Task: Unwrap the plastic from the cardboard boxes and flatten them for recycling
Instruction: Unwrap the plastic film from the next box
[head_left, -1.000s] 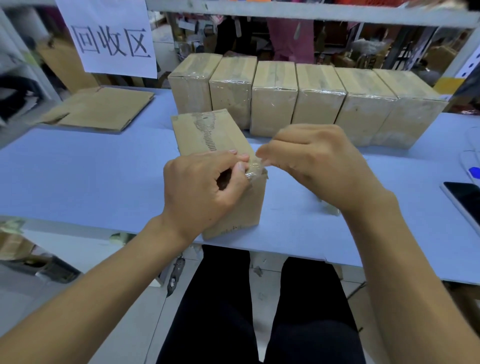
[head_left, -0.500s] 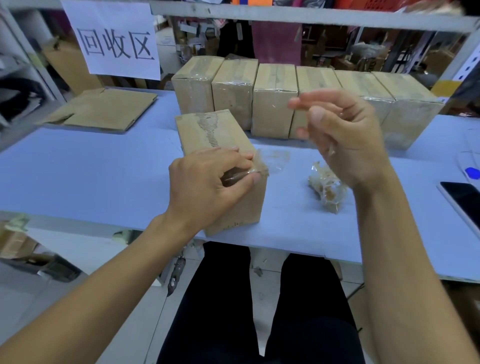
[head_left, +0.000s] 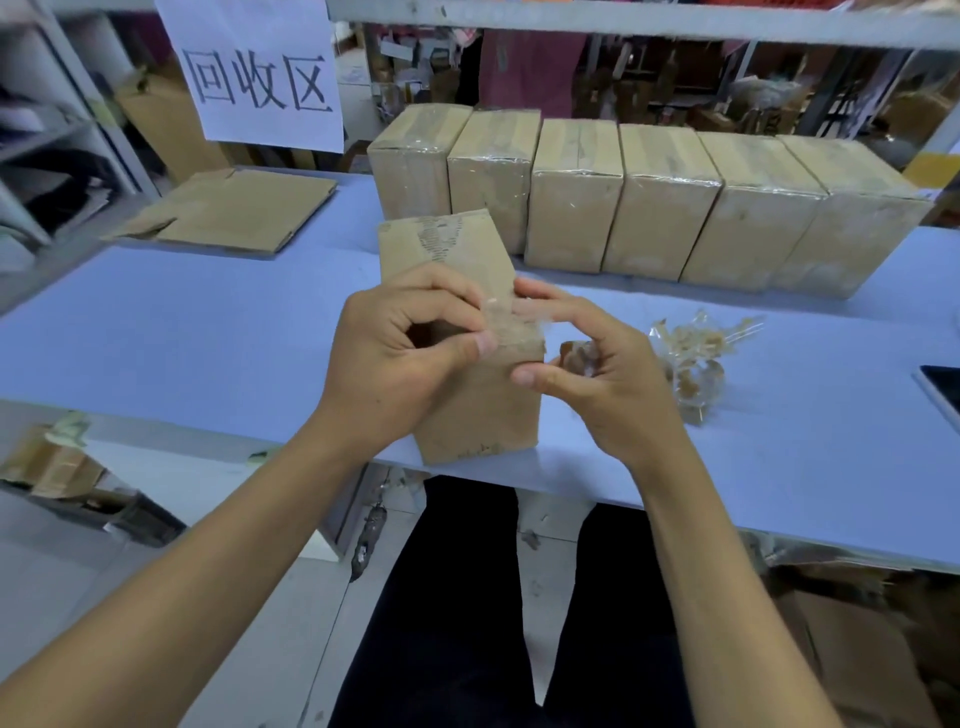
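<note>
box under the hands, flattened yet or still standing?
Still standing. The box keeps its full block shape on the table, top face and front face both showing, unlike the flattened cardboard at far left.

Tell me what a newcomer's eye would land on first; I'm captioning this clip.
Both hands, left hand and right hand, pick at clear plastic film on the near top edge of a standing cardboard box at the table's front. Behind it runs a row of six wrapped boxes; a white sign hangs upper left.
</note>
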